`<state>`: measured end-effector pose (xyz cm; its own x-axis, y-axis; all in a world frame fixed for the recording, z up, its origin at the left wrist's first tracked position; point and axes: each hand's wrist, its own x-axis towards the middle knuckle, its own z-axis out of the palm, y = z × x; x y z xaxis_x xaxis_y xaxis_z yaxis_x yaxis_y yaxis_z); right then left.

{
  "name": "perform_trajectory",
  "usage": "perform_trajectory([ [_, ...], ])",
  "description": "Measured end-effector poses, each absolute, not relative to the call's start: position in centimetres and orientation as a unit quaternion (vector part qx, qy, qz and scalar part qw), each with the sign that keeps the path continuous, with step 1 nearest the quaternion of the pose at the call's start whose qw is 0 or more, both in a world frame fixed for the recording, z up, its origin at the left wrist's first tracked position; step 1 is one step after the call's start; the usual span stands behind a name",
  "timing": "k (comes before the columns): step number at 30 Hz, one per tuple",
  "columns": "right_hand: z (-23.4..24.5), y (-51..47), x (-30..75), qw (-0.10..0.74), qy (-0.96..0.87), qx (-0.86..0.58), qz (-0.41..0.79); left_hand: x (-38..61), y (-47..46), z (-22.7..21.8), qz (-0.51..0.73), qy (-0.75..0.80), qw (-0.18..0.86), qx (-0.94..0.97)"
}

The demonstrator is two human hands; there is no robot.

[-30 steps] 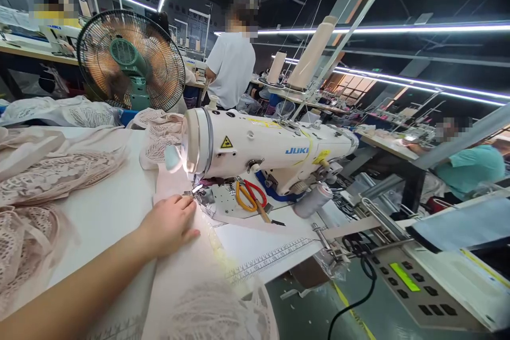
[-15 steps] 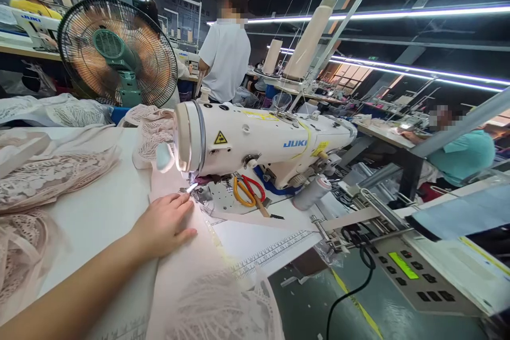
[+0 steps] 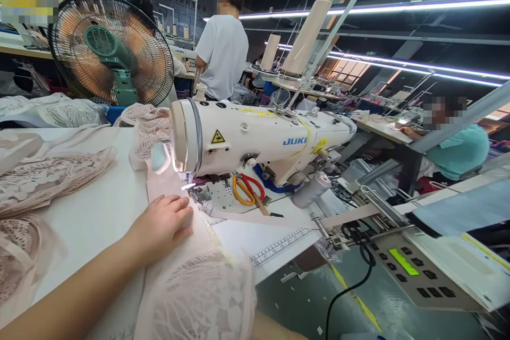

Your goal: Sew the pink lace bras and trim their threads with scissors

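Observation:
My left hand [image 3: 165, 223] lies flat, fingers stretched out, on pale pink fabric [image 3: 171, 271] just in front of the sewing machine's needle area. The fabric runs under the head of the white sewing machine [image 3: 235, 135]. Its near end is a sheer lace cup [image 3: 203, 297] at the bottom of the view. Beside this cup a patch of bare skin [image 3: 279, 328] shows, apparently my right forearm; the right hand's fingers are hidden. On the machine bed, scissors with orange and red handles [image 3: 244, 191] lie right of the needle.
Lace pieces [image 3: 59, 175] lie on the white table at left. A large fan [image 3: 113, 53] stands behind them. A grey thread cone [image 3: 313, 191], a metal strip feeder [image 3: 374, 207] and a control box [image 3: 414, 271] are at right. People sit and stand beyond.
The near lace cup has shifted left and up, and the skin patch has appeared beside it. My left hand stays flat on the fabric, slightly back from the needle. The view has moved slightly.

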<state>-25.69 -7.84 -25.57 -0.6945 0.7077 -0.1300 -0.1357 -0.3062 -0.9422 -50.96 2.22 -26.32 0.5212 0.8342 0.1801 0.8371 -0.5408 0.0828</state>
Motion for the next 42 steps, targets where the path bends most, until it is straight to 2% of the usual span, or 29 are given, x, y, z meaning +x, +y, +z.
perform_trajectory([
  [15,-27.3,-6.8,-27.9,0.234,-0.441,-0.193,0.845,-49.7,0.6,-24.2,-0.11,-0.47,-0.132,-0.865],
  [20,-27.4,-6.2,-29.7,0.262,-0.395,-0.164,0.865,-49.4,0.6,-23.6,-0.094,-0.462,-0.126,-0.873],
  [25,-27.9,-6.0,-31.1,0.292,-0.307,-0.199,0.884,-49.5,0.6,-23.8,-0.089,-0.468,-0.11,-0.872],
  [31,-29.0,-5.7,-32.7,0.344,-0.327,-0.141,0.869,-49.7,1.0,-24.8,-0.073,-0.488,-0.084,-0.866],
  [38,-31.9,-5.2,-33.5,0.303,-0.325,-0.181,0.877,-49.5,1.1,-25.1,-0.079,-0.491,-0.04,-0.866],
  [42,-32.0,-5.4,-33.7,0.337,-0.321,-0.196,0.863,-49.6,1.3,-25.4,-0.069,-0.493,-0.031,-0.867],
])
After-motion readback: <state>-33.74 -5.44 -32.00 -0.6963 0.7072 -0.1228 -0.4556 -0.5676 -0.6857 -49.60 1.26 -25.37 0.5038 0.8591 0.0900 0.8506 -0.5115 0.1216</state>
